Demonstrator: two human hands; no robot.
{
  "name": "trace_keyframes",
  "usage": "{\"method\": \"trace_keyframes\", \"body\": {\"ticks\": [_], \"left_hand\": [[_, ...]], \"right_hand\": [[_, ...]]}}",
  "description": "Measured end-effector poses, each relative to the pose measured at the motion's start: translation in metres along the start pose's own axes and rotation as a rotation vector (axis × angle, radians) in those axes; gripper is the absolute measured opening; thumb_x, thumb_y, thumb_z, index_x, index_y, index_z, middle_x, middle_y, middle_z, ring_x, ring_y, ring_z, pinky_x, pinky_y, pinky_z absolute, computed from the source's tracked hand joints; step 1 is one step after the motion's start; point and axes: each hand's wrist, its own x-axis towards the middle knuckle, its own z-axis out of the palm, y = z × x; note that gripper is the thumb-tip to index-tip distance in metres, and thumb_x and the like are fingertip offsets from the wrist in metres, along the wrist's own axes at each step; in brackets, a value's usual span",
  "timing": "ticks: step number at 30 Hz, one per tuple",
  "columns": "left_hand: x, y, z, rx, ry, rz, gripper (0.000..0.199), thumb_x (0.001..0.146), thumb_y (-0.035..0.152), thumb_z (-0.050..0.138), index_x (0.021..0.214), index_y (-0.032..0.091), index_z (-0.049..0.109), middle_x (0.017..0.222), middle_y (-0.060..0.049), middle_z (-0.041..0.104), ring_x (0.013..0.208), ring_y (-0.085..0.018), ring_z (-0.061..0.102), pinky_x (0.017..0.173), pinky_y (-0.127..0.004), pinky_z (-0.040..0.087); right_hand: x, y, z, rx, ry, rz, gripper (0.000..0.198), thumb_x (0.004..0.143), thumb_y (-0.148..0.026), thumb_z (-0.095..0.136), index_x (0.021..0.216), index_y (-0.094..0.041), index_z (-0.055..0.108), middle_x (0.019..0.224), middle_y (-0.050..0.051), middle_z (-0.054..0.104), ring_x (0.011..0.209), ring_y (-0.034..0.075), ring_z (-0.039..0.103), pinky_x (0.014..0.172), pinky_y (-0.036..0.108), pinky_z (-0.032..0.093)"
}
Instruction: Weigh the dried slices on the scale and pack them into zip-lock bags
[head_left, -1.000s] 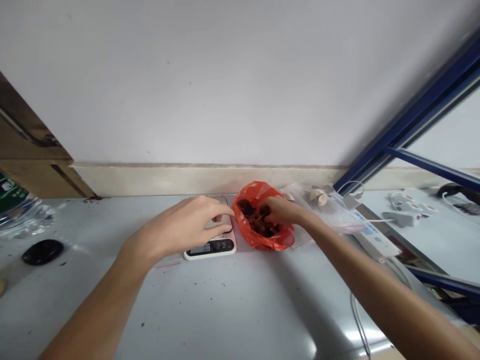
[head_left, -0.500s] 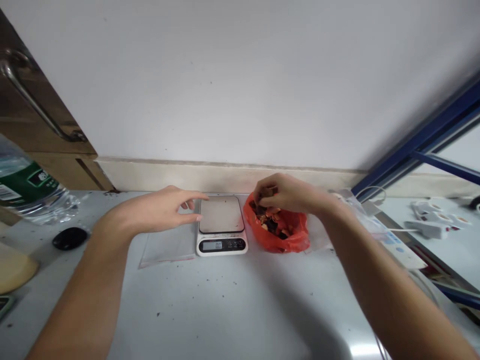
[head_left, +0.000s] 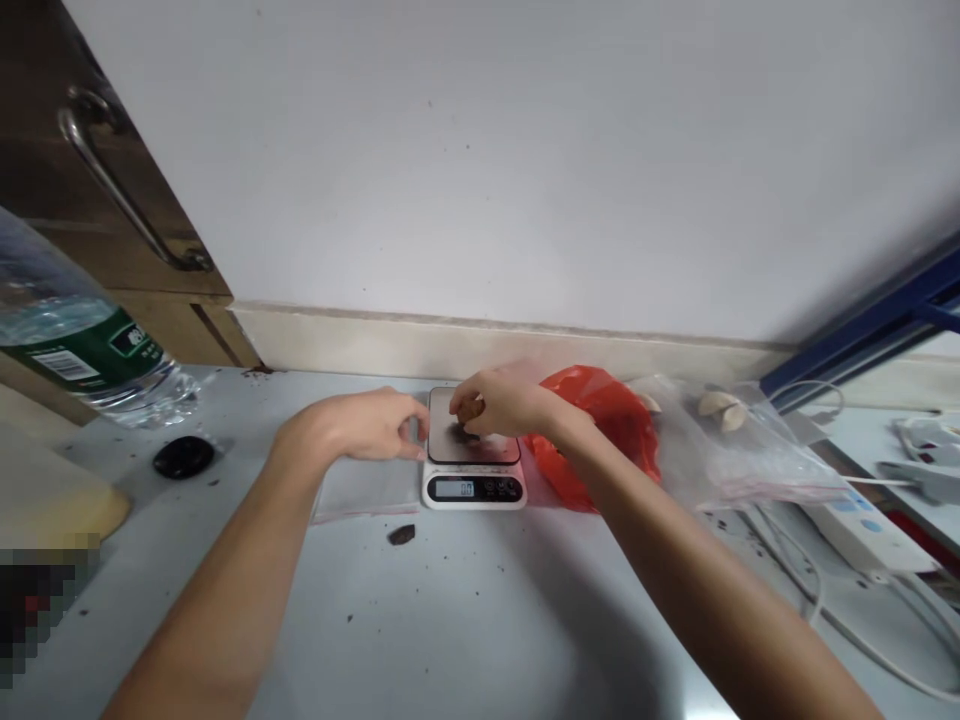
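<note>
Beside scale [head_left: 474,488]: red bag [head_left: 626,425], open | At left: bottle [head_left: 94,355], clear liquid [head_left: 56,318]

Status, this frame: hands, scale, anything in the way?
Right hand over the scale, pinching brown material. Left hand open by its left edge. Display reads 0.0. Red bag close at right, dark fragment loose in front.
</note>
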Motion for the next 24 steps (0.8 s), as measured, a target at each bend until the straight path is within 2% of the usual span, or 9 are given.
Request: {"method": "trace_keyframes", "body": {"ticks": [5,7,9,11,14,17,19,24], "left_hand": [[-0.003,0.004,0.011,-0.022,-0.021,-0.010,0.007,0.071,0.028,0.067,0.072,0.022,0.066,0.075,-0.001,0.071,0.068,-0.021,0.064,0.057,-0.028,0.042],[-0.006,0.006,0.025,0.001,-0.064,-0.051,0.013,0.065,0.025,0.073,0.063,0.022,0.060,0.067,0.001,0.064,0.058,-0.019,0.058,0.051,-0.029,0.036],[-0.010,0.008,0.041,0.064,-0.063,-0.057,0.023,0.060,0.023,0.079,0.061,0.022,0.055,0.068,0.002,0.059,0.054,-0.017,0.052,0.048,-0.029,0.032],[-0.016,0.007,0.056,0.093,0.005,-0.018,0.029,0.059,0.018,0.082,0.067,0.022,0.055,0.075,0.002,0.058,0.061,-0.017,0.054,0.051,-0.028,0.033],[-0.025,0.005,0.070,0.112,0.058,0.006,0.021,0.071,0.018,0.078,0.078,0.023,0.059,0.086,-0.001,0.062,0.076,-0.021,0.061,0.061,-0.028,0.038],[-0.028,0.006,0.073,0.122,0.040,0.010,0.010,0.081,0.015,0.067,0.086,0.022,0.062,0.094,-0.003,0.065,0.085,-0.023,0.064,0.068,-0.029,0.042],[-0.028,0.008,0.072,0.118,0.013,0.011,0.012,0.083,0.011,0.061,0.087,0.022,0.062,0.097,-0.004,0.065,0.087,-0.023,0.065,0.070,-0.029,0.043],[-0.026,0.016,0.068,0.129,-0.028,0.005,0.013,0.084,0.011,0.055,0.085,0.022,0.059,0.096,-0.004,0.065,0.086,-0.023,0.065,0.069,-0.030,0.044]], "right_hand": [[-0.011,0.006,-0.003,0.011,0.030,-0.018,0.035,0.082,-0.004,0.065,0.110,-0.020,0.077,0.107,0.007,0.080,0.083,0.017,0.071,0.066,0.022,0.050],[-0.019,0.010,-0.006,0.041,0.106,-0.015,0.031,0.086,-0.007,0.065,0.112,-0.020,0.076,0.111,0.009,0.079,0.082,0.017,0.072,0.065,0.023,0.052],[-0.030,0.015,-0.010,0.085,0.215,-0.030,0.025,0.089,-0.011,0.063,0.108,-0.020,0.077,0.109,0.008,0.079,0.083,0.017,0.072,0.066,0.023,0.052],[-0.042,0.022,-0.016,0.107,0.309,-0.050,0.019,0.091,-0.014,0.061,0.101,-0.020,0.076,0.099,0.006,0.079,0.082,0.017,0.072,0.067,0.023,0.052],[-0.060,0.037,-0.024,0.022,0.365,0.058,0.014,0.089,-0.016,0.061,0.089,-0.020,0.075,0.088,0.004,0.078,0.078,0.017,0.070,0.066,0.024,0.050],[-0.068,0.052,-0.025,-0.189,0.266,0.273,0.009,0.085,-0.026,0.067,0.080,-0.021,0.073,0.083,0.005,0.075,0.075,0.020,0.068,0.059,0.027,0.046],[-0.068,0.059,-0.021,-0.297,0.158,0.358,0.011,0.084,-0.032,0.069,0.081,-0.021,0.072,0.080,0.007,0.073,0.073,0.022,0.068,0.056,0.029,0.043],[-0.062,0.063,-0.002,-0.294,0.090,0.383,0.021,0.082,-0.020,0.068,0.103,-0.020,0.073,0.093,0.011,0.075,0.078,0.024,0.070,0.057,0.029,0.043]]}}
